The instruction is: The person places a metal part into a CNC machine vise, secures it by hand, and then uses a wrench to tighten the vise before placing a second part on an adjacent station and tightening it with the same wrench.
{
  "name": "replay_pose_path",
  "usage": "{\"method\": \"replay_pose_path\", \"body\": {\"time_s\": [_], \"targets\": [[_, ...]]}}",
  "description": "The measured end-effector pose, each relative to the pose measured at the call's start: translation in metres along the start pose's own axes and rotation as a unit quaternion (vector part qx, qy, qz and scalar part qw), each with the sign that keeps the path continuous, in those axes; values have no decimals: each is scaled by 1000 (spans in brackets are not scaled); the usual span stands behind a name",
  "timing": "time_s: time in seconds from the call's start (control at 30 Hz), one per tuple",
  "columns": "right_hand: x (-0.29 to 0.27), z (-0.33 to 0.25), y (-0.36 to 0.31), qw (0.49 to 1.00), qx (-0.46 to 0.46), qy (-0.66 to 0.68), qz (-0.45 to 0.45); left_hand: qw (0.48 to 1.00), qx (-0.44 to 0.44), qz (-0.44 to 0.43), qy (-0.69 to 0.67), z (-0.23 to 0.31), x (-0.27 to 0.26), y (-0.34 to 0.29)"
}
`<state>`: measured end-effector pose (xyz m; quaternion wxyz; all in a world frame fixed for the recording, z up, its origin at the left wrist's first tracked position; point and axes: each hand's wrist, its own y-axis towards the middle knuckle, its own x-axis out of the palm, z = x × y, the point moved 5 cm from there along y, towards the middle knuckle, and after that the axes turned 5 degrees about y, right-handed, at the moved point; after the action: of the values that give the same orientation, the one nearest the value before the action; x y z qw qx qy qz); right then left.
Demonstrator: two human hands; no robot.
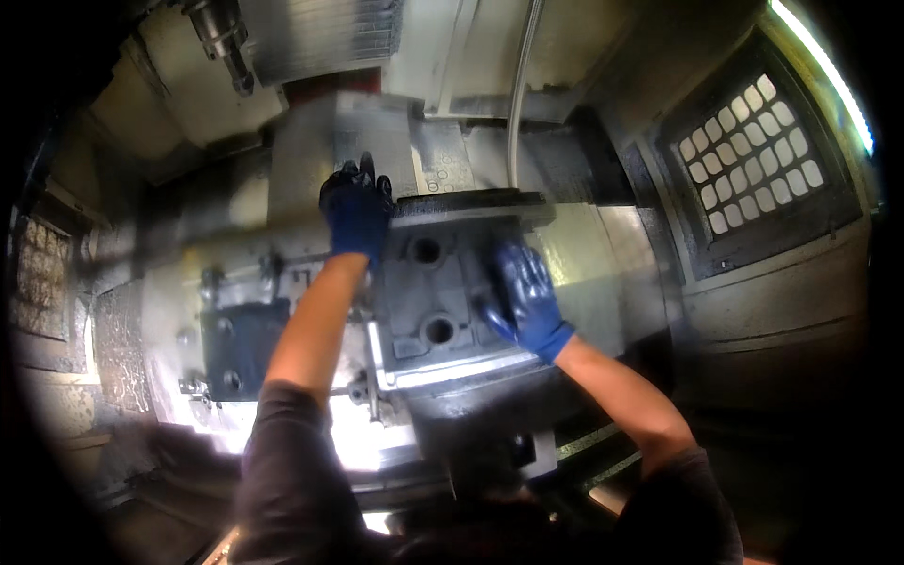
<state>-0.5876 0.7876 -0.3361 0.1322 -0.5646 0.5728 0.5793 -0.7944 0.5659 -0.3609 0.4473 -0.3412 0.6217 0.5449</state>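
A dark grey metal block (461, 287) with two round holes lies on the machine's bed, its near edge bright and shiny. My left hand (358, 207), in a blue glove with darker fingertips, reaches to the block's far left corner. Its fingers are stretched out and apart. At the block's right side is my right hand (529, 299), gloved in blue, with thumb and fingers spread over the edge. Whether it presses on the block cannot be made out. Neither hand holds anything. Behind the block runs a dark metal bar (466, 202).
Left of the block sits another dark metal piece (240, 348) among bolts and clamps. A tool spindle (221, 38) hangs at the far left above the bed. A pale hose (518, 104) comes down at the back. A window with a grid (750, 155) is in the right wall.
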Motion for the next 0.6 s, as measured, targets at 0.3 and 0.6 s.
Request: {"method": "replay_pose_path", "body": {"time_s": [0.3,0.6], "targets": [[-16,72,133,985,85,48,145,987,32,92,-130,11,-100,-171],[71,131,126,991,96,-73,58,986,56,87,-132,23,-109,-173]]}}
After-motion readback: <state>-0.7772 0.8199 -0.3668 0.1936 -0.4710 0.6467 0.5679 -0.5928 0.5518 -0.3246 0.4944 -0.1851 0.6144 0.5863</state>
